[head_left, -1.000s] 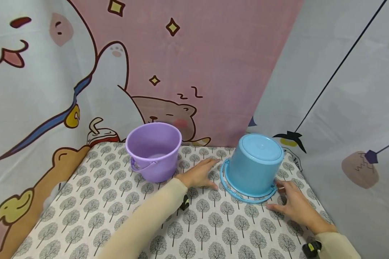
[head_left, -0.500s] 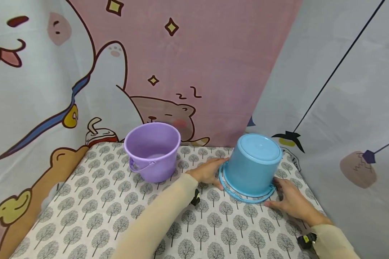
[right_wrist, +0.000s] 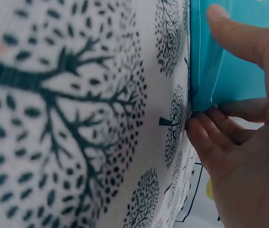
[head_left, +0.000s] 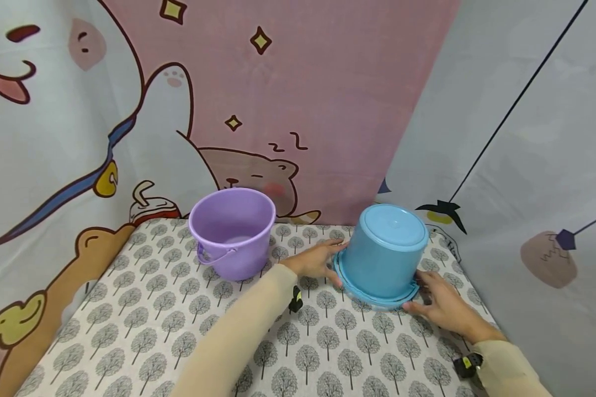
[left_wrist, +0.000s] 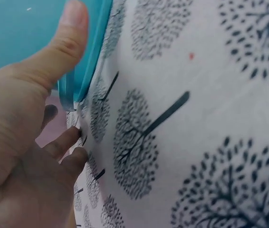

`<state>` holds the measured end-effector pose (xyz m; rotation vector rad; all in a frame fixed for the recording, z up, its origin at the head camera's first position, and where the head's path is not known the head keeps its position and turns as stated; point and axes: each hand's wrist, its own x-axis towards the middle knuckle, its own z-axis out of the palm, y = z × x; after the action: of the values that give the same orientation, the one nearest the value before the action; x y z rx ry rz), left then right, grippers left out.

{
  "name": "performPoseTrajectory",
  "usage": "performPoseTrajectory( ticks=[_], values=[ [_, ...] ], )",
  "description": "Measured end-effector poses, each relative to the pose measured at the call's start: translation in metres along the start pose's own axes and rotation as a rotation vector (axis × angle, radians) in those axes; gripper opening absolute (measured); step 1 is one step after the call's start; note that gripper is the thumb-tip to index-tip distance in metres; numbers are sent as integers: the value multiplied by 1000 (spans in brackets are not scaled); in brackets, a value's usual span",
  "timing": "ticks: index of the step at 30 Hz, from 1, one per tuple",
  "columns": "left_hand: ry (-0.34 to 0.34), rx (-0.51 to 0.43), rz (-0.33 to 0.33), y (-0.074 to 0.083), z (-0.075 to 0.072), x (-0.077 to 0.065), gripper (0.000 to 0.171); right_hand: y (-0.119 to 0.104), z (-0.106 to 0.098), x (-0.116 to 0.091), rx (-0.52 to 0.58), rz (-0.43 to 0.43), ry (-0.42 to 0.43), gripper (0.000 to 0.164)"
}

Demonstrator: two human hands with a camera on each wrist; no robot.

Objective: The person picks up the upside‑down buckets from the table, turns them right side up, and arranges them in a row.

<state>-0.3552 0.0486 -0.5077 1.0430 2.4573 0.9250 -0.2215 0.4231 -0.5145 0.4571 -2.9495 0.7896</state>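
A light blue bucket point(head_left: 384, 267) stands upside down at the right of the table, its round base facing up. Its handle point(head_left: 372, 300) lies close along the rim at the front. My left hand point(head_left: 314, 262) holds the left side of the rim; in the left wrist view the thumb point(left_wrist: 63, 47) lies over the blue wall, and some fingers stay free of it. On the right side my right hand point(head_left: 444, 307) grips the rim, and the right wrist view has the thumb point(right_wrist: 239, 38) on the front and several fingertips point(right_wrist: 208, 133) at the lower edge.
A purple bucket point(head_left: 248, 253) stands upright at the back left, its handle hanging down in front. The tree-print cloth point(head_left: 228, 331) covers the table. Cartoon-printed curtains point(head_left: 357, 110) rise behind the back and side edges.
Both hands have closed in on the blue bucket's rim. The bucket has shifted slightly left, and the gap between its rim and handle has narrowed. The purple bucket has stayed put.
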Motion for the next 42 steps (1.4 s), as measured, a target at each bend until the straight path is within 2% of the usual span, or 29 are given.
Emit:
performPoseTrajectory(
  ticks=[3,9,14,19,24,28,33,37,42],
  values=[
    [-12,-40,9,0,-5,-2,110,2,0,-2,20,-11,-9,102],
    [0,-48,15,-1,-12,-5,86,2,0,-3,32,-26,12,81],
    [55,-157,-45,-2,-11,-7,80,0,3,-2,26,-40,66,68],
    [122,-265,-108,0,-8,-9,75,-4,3,1,90,-1,90,65],
    [171,-294,-126,2,-8,-10,71,-9,3,4,117,20,139,61],
    [208,-300,-123,5,-8,-10,68,-11,3,6,107,41,181,59],
    [267,-321,-97,9,-8,-10,54,-15,3,7,89,41,268,51],
    [308,-382,-94,14,-7,-11,45,-18,3,8,99,39,317,48],
    [330,-450,-98,18,-4,-13,37,-25,0,7,111,58,334,49]
  ],
)
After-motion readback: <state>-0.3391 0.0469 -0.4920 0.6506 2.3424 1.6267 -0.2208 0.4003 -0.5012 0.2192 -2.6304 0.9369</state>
